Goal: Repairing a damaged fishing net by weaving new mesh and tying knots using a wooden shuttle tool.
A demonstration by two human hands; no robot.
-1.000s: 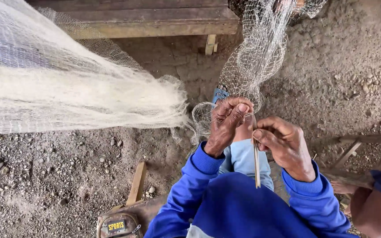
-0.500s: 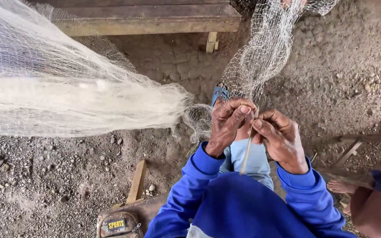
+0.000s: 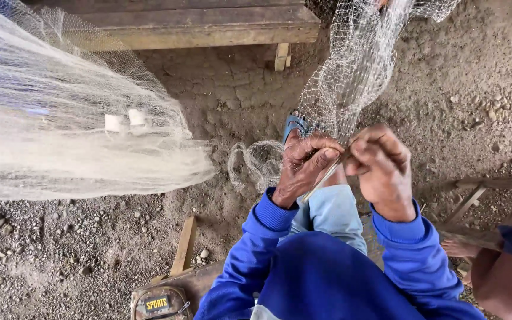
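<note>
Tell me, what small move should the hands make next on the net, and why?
Probably pull the needle through the mesh and draw it snug. The left hand pinches the net and the right hand grips the needle's upper end, both hands close together at one spot.

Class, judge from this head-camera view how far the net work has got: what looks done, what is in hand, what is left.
Done: cannot be told; a large white net lies bunched at the left, its state unclear. In hand: the left hand and right hand pinch the hanging mesh together, with a thin netting needle between them. Left: most of the mesh hanging above the hands, though no holes are clearly visible.
</note>
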